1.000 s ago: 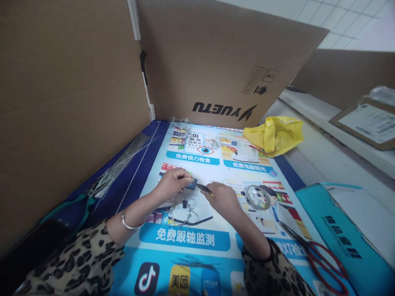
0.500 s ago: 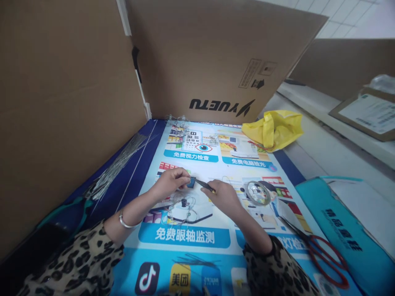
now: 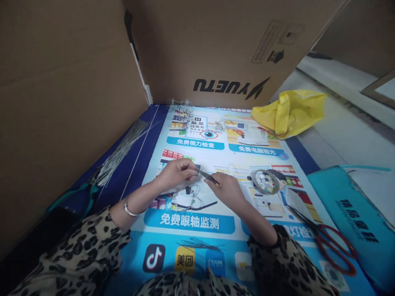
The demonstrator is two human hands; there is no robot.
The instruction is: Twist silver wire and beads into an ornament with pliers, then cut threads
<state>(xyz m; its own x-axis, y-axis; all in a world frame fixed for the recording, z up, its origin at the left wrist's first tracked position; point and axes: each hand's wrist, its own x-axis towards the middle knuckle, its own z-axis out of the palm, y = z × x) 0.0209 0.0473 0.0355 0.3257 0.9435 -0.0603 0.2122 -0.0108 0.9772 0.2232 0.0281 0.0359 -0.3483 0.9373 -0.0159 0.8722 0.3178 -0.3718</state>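
Observation:
Over the printed sheet [image 3: 259,257] my right hand [image 3: 226,191] grips dark, slim tweezers [image 3: 207,176], their tips pointing left. My left hand [image 3: 177,172], a silver bangle at its wrist, is closed in a pinch at those tips. Whatever its fingertips hold is too small to make out. Just below the hands lies a loose tangle of thin clear wire or thread [image 3: 193,201]. A roll of clear tape [image 3: 266,181] rests to the right of my right hand.
Cardboard walls [image 3: 210,49] stand behind and left. At left lie a bundle of thin wires [image 3: 120,154] and teal-handled pliers [image 3: 91,193]. Red-handled scissors [image 3: 335,246], a yellow bag [image 3: 291,113] and a teal packet [image 3: 342,205] lie right. Short dark wires [image 3: 200,243] lie in front.
The view has tilted down and shifted slightly left. The tweezers and both hands stay close together, with the left fingertips now nearer the tweezer tips.

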